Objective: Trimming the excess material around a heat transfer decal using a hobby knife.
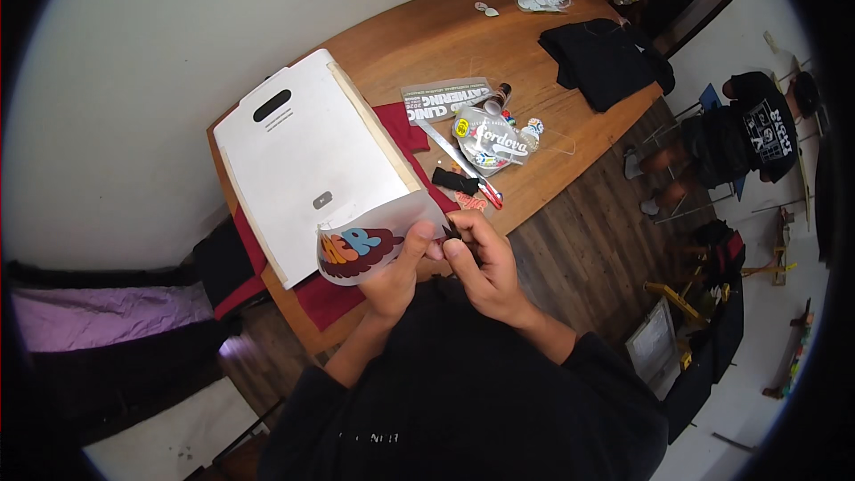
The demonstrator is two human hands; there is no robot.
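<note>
My left hand [396, 274] pinches the edge of a curled white sheet [374, 236] printed with a colourful lettered design in orange, blue and dark red. My right hand [485, 263] is closed on a small dark tool at the sheet's right edge; what kind of tool it is I cannot tell. Both hands are held close together above the near edge of a wooden table [419, 36], over a dark red cloth [329, 298]. A large white flat board [307, 156] with a slot handle lies on the table just beyond the sheet.
Stickers and printed sheets [490, 138], a metal ruler [450, 156], a small black object [456, 181] and a red pen lie right of the board. A black garment [601, 58] lies at the far end. Another person [739, 138] sits at the right on the wooden floor side.
</note>
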